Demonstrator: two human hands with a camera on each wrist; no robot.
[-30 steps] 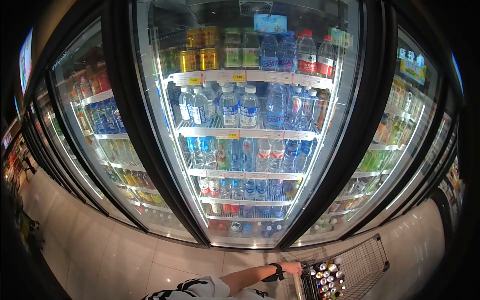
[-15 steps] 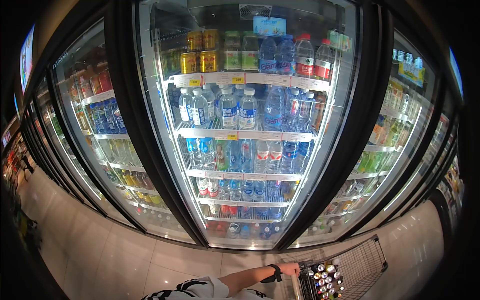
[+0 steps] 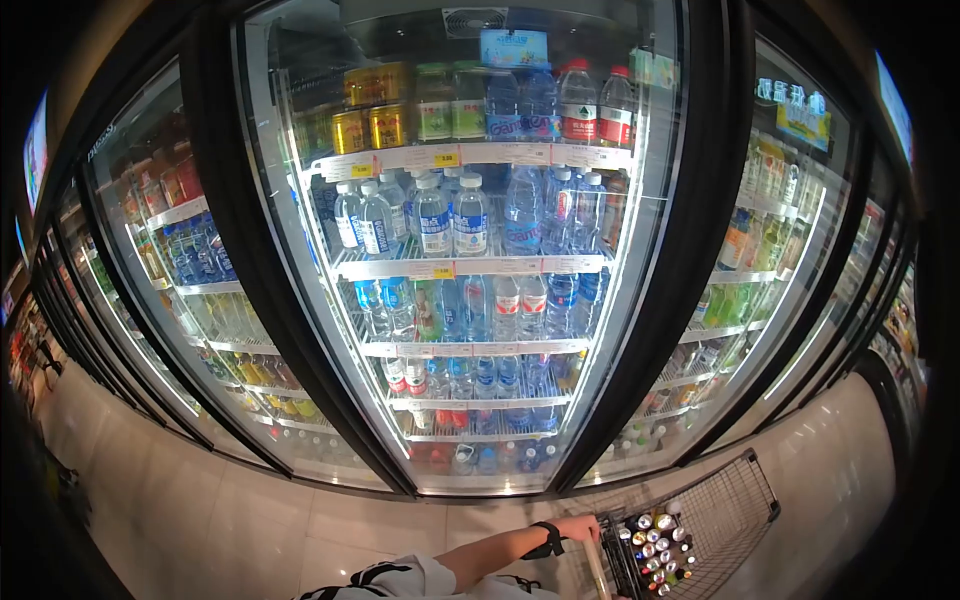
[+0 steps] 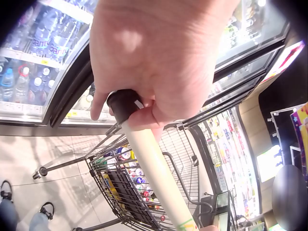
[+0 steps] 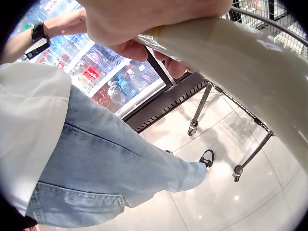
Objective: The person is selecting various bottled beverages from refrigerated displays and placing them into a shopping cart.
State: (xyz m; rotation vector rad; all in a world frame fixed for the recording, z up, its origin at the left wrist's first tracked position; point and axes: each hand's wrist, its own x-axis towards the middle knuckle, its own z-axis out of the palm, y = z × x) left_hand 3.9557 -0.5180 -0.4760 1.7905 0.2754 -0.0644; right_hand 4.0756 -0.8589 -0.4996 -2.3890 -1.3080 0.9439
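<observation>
My left hand (image 3: 576,527) grips the far end of the cart's pale handle (image 3: 598,572) in the head view. In the left wrist view that hand (image 4: 156,57) curls its fingers round the handle (image 4: 156,171) beside its black end cap (image 4: 124,105). The right wrist view has my right hand (image 5: 154,21) on the same handle (image 5: 240,60), with fingers curled beneath it. Several cans and bottles (image 3: 657,548) stand inside the wire cart (image 3: 735,510), at the end near the handle.
Glass-door coolers line the aisle, the middle one (image 3: 475,265) holding shelves of bottles and cans. Dark door frames (image 3: 660,340) stand between them. Tiled floor (image 3: 250,510) runs along their base. A person's shoes (image 4: 47,210) show left of the cart in the left wrist view.
The coolers have shifted left in the head view, while the cart stays at about the same place in it. The left hand keeps its grip on the handle.
</observation>
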